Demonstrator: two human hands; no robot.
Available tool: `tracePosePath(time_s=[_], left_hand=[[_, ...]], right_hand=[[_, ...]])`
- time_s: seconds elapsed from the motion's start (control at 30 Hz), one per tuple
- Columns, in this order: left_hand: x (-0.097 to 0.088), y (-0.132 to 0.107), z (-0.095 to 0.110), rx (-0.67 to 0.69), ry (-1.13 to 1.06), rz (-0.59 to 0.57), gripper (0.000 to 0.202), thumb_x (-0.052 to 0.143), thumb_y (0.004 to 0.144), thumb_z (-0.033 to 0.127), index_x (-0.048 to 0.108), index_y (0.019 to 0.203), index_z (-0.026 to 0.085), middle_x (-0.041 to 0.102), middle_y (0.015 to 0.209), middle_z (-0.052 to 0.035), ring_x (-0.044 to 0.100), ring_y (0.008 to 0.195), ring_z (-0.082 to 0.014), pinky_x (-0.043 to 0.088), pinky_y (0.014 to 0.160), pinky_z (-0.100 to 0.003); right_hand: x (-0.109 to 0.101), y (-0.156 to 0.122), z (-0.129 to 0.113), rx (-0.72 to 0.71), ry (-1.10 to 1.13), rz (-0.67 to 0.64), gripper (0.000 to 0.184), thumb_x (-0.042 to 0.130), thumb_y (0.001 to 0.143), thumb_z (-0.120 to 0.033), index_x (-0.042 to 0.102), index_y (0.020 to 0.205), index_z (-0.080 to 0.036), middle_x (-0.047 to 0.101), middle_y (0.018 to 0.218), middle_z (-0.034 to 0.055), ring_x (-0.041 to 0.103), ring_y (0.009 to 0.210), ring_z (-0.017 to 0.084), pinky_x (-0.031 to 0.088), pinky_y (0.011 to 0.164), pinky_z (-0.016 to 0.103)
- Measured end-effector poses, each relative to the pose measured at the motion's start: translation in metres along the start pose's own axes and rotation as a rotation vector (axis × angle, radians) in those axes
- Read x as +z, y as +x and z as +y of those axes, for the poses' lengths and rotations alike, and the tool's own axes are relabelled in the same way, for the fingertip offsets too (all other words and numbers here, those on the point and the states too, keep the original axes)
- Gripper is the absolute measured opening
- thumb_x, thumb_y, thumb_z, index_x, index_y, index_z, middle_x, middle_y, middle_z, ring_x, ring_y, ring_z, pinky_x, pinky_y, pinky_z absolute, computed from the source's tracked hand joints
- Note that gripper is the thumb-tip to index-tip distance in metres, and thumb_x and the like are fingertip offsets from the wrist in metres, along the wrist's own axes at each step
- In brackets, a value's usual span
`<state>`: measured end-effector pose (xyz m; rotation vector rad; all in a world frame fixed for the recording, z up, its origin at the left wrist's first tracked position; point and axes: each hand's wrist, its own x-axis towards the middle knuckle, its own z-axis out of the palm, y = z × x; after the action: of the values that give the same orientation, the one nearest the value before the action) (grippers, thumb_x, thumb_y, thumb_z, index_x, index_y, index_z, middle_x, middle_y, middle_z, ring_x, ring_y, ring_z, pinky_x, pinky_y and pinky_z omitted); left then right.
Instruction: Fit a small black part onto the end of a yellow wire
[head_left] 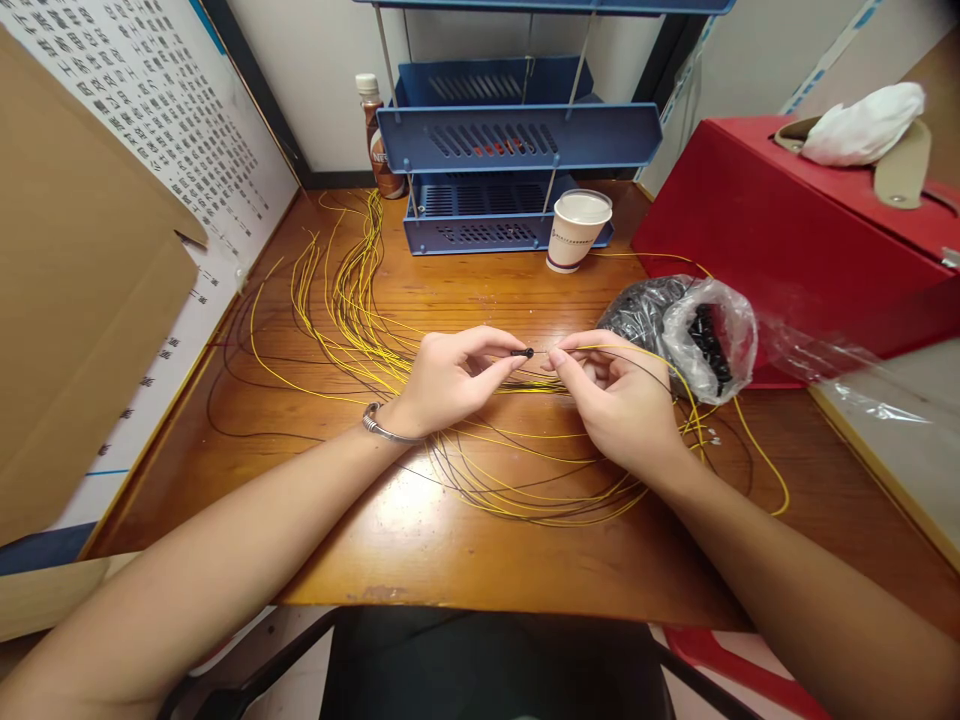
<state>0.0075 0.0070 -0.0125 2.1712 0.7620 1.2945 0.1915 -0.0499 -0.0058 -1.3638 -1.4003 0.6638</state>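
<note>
Left grip (450, 375) is pinching a small black bead (528, 353), right grip (611, 395) pinching a yellow wire (637, 350) tip right beside it, mid-bench (420, 545). Looks like the threading step; the next move needs the tip lined up dead-on with the bead's hole.

The wooden table (450, 540) is glossy and smooth, and on it lie thin plastic-coated yellow wires (352, 300), a crinkled clear plastic bag (712, 330), a matt paper cup (577, 230) and a blue plastic tray rack (517, 140).
</note>
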Motion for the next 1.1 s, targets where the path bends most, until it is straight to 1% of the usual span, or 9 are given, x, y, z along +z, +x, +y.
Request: tracePosePath(time_s=[0.13,0.4,0.6,0.83,0.97,1.1], left_hand=[[-0.0002,-0.0002,0.0,0.0,-0.001,0.002,0.008,0.075,0.084,0.016,0.076,0.091,0.013,0.08,0.084,-0.0029,0.072,0.064,-0.0074,0.058,0.063,-0.012],[-0.0007,-0.0009,-0.0005,-0.021,0.001,-0.008,0.008,0.074,0.084,0.017,0.076,0.091,0.014,0.08,0.083,-0.0031,0.072,0.063,-0.0081,0.058,0.062,-0.014],[-0.0008,-0.0008,-0.0002,-0.02,-0.01,-0.01,0.008,0.074,0.085,0.018,0.076,0.091,0.014,0.08,0.083,-0.0031,0.072,0.063,-0.0081,0.058,0.062,-0.014],[-0.0008,-0.0013,-0.0006,-0.038,-0.011,-0.025,0.009,0.074,0.085,0.02,0.076,0.092,0.015,0.08,0.083,-0.0032,0.071,0.062,-0.0087,0.058,0.062,-0.015],[-0.001,-0.0018,-0.0007,-0.044,-0.007,-0.025,0.01,0.073,0.086,0.022,0.076,0.093,0.015,0.08,0.084,-0.0037,0.071,0.063,-0.0091,0.058,0.063,-0.016],[-0.0011,-0.0019,0.0,-0.056,-0.012,-0.034,0.011,0.073,0.087,0.023,0.076,0.093,0.015,0.08,0.085,-0.0039,0.072,0.064,-0.0092,0.058,0.063,-0.016]], right_hand=[[0.0008,-0.0009,0.0001,0.012,-0.034,-0.007,0.014,0.067,0.087,-0.032,0.069,0.089,-0.018,0.067,0.074,0.0032,0.058,0.06,0.013,0.041,0.052,0.026],[0.0015,-0.0016,0.0004,0.023,-0.019,-0.015,0.014,0.068,0.087,-0.031,0.069,0.089,-0.018,0.067,0.073,0.0027,0.057,0.059,0.012,0.04,0.051,0.025],[0.0015,-0.0017,0.0007,0.023,-0.027,-0.018,0.015,0.067,0.087,-0.032,0.069,0.09,-0.017,0.066,0.071,0.0013,0.052,0.055,0.011,0.037,0.049,0.025],[0.0015,-0.001,0.0019,0.014,-0.013,-0.02,0.014,0.067,0.088,-0.032,0.069,0.09,-0.018,0.067,0.073,0.0022,0.058,0.058,0.012,0.042,0.052,0.025],[0.002,-0.0011,0.0024,0.018,0.022,-0.028,0.015,0.068,0.088,-0.032,0.068,0.091,-0.018,0.07,0.078,0.0037,0.062,0.063,0.013,0.046,0.054,0.026],[0.0021,-0.0015,0.0021,0.035,0.049,-0.029,0.013,0.068,0.087,-0.031,0.068,0.091,-0.018,0.07,0.08,0.0042,0.062,0.065,0.013,0.047,0.056,0.026]])
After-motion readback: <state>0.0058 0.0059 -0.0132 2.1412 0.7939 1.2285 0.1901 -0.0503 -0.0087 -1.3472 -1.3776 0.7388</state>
